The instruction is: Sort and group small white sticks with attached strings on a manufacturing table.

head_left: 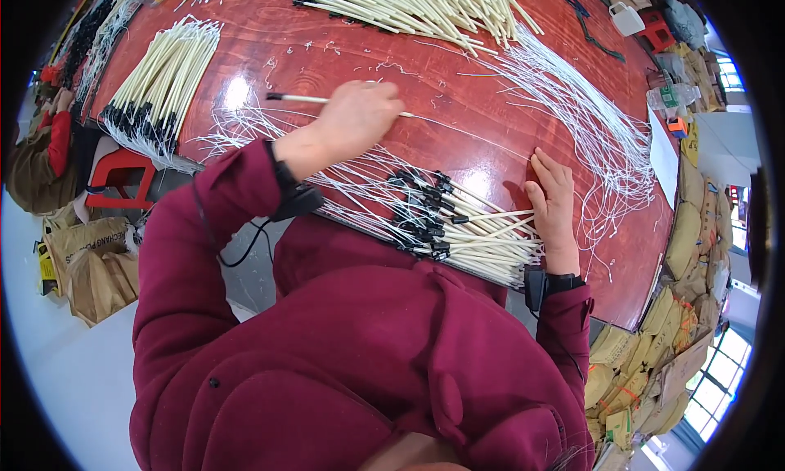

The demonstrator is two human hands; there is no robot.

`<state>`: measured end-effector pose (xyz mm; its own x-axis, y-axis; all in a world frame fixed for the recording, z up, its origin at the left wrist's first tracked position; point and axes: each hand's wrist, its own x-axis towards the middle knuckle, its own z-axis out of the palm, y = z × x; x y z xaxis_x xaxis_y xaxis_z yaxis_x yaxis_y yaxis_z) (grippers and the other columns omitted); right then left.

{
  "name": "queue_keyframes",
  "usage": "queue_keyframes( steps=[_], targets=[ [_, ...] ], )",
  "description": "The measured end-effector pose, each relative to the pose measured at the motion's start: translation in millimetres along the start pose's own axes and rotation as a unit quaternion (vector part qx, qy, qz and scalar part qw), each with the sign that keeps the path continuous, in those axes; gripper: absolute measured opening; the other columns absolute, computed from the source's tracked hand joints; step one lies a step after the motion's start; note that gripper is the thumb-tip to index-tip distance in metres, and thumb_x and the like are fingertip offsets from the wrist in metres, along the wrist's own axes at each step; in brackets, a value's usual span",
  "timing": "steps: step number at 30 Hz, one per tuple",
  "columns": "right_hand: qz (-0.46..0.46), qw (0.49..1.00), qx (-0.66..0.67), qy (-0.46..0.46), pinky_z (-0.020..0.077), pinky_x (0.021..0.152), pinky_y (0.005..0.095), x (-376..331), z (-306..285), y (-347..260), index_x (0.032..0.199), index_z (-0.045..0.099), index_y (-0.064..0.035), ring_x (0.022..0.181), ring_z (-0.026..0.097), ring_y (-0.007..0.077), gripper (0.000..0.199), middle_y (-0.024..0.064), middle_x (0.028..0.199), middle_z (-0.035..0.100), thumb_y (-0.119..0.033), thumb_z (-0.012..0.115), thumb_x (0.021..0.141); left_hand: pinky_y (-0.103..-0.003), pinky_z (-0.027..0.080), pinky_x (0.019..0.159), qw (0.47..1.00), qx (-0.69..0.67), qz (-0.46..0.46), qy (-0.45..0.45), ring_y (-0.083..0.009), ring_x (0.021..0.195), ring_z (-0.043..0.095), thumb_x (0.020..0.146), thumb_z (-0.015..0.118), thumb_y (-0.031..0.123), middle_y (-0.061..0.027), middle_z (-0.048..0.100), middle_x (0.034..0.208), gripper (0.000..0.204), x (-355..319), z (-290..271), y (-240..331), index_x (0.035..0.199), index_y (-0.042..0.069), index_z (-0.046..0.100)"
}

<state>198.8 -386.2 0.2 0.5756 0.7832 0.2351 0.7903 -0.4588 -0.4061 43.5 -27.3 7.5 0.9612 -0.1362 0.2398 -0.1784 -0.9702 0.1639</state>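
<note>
My left hand (357, 115) is closed around a thin cream-coloured stick (302, 99) with a black end piece, which points to the left above the table. From the stick's other end a white string (466, 132) runs taut to the right. The string reaches the fingertips of my right hand (556, 193), which appear to grip it; the exact grip is hard to make out. Close to my body, between the two hands, lies a pile of similar sticks (491, 234), with black ends and white strings trailing left.
Across the red table (270, 29) lie a stick bundle (168, 70) at left, a larger stick pile (417, 9) at the far side and loose white strings (585, 119) at right. A red stool (123, 177) stands at left, and stacked sacks (646, 348) line the right.
</note>
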Motion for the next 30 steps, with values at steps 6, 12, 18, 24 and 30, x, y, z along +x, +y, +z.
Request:
queue_keyframes(
  steps=[6, 12, 18, 24, 30],
  targets=[
    [-0.041, 0.998, -0.040, -0.034, 0.0370, 0.109, 0.0436, 13.8, 10.8, -31.1, 0.139, 0.054, 0.0029, 0.126, 0.049, 0.0352, 0.057, 0.0165, 0.147, 0.052, -0.029, 0.063, 0.093, -0.043, 0.055, 0.070, 0.990, -0.018, 0.134, -0.023, -0.0261, 0.086, 0.068, 0.078, 0.064, 0.013, -0.0096, 0.068, 0.088, 0.007, 94.4, 44.8, 77.2, 0.075, 0.009, 0.070],
    [-0.047, 0.998, -0.039, 0.017, 0.0359, 0.110, 0.0448, 13.0, 15.5, -18.3, 0.144, 0.048, 0.0030, 0.128, 0.047, 0.0373, 0.066, 0.0174, 0.149, 0.049, -0.030, 0.067, 0.091, -0.044, 0.055, 0.069, 0.986, -0.037, 0.164, 0.015, -0.0259, 0.084, 0.069, 0.079, 0.064, 0.015, -0.0096, 0.068, 0.088, 0.010, 114.0, 58.2, 110.6, 0.080, 0.008, 0.071],
    [-0.009, 0.998, -0.026, 0.052, 0.0382, 0.107, 0.0442, 19.0, 7.6, -13.4, 0.144, 0.050, -0.0002, 0.124, 0.050, 0.0367, 0.062, 0.0171, 0.142, 0.054, -0.024, 0.070, 0.090, -0.046, 0.051, 0.083, 0.999, -0.037, -0.028, 0.029, -0.0326, 0.100, 0.063, 0.084, 0.069, 0.017, -0.0114, 0.061, 0.102, 0.023, 65.1, -1.9, 41.7, 0.103, 0.006, 0.061],
    [-0.062, 0.997, -0.015, 0.049, 0.0412, 0.100, 0.0416, 44.9, 22.7, -38.5, 0.136, 0.059, -0.0071, 0.113, 0.056, 0.0313, 0.051, 0.0126, 0.123, 0.064, -0.017, 0.072, 0.088, -0.049, 0.049, 0.079, 0.986, -0.116, -0.089, -0.079, -0.0394, 0.095, 0.061, 0.087, 0.070, 0.012, -0.0174, 0.060, 0.099, 0.026, 27.1, 4.9, -8.7, 0.105, 0.004, 0.052],
    [-0.097, 0.995, -0.015, 0.016, 0.0416, 0.089, 0.0389, 52.5, 22.9, -47.1, 0.107, 0.070, -0.0080, 0.098, 0.059, 0.0268, 0.022, 0.0064, 0.099, 0.068, -0.016, 0.073, 0.087, -0.047, 0.048, 0.069, 0.963, -0.262, -0.057, -0.019, -0.0407, 0.081, 0.063, 0.091, 0.067, 0.010, -0.0185, 0.063, 0.084, 0.023, 31.4, -0.1, 19.7, 0.106, 0.004, 0.049]
  ],
)
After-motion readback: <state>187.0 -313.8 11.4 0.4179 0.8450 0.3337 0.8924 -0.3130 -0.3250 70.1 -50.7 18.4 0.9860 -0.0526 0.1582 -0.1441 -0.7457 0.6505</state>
